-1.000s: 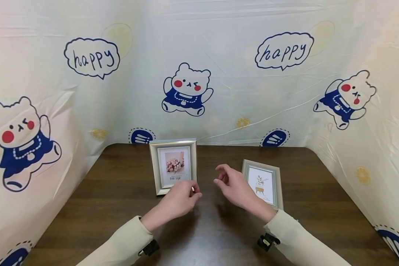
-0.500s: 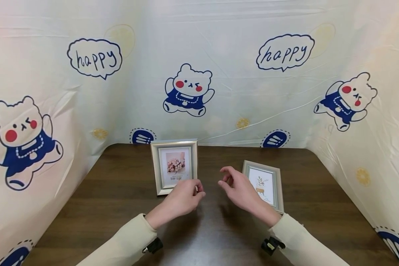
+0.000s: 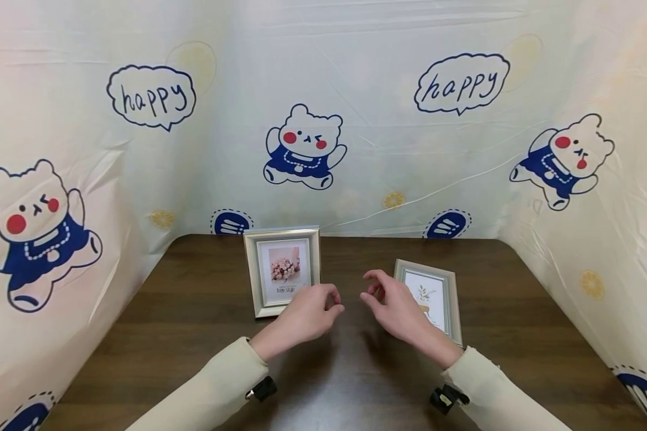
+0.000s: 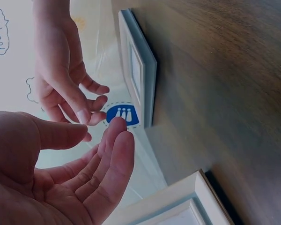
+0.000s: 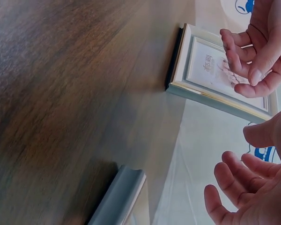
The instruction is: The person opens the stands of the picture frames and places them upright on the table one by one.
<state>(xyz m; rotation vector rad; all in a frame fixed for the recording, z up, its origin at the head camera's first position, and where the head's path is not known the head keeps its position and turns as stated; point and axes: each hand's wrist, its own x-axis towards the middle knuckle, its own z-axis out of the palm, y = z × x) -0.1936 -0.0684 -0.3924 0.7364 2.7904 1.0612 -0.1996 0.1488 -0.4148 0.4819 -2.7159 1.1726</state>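
Note:
My left hand [image 3: 308, 314] hovers over the table in front of a standing picture frame [image 3: 250, 272] with a pink bouquet print, overlapping its lower right corner in the head view. Nothing is in its loosely bent fingers, as the left wrist view shows. My right hand [image 3: 396, 308] is a short gap to the right, palm turned toward the left one, its relaxed fingers [image 5: 232, 180] holding nothing. It partly covers a second picture frame [image 3: 453, 302] with a potted plant print, which leans back lower at the right.
Both frames stand on a dark wooden table [image 3: 183, 347]. A pale cloth [image 3: 377, 149] printed with bears and "happy" bubbles hangs around its back and sides. Black wrist devices [image 3: 262, 389] sit under the cream sleeves [image 3: 215, 383].
Both hands have drifted right, the left one further, so the gap between them is narrower. The two picture frames have stayed in place.

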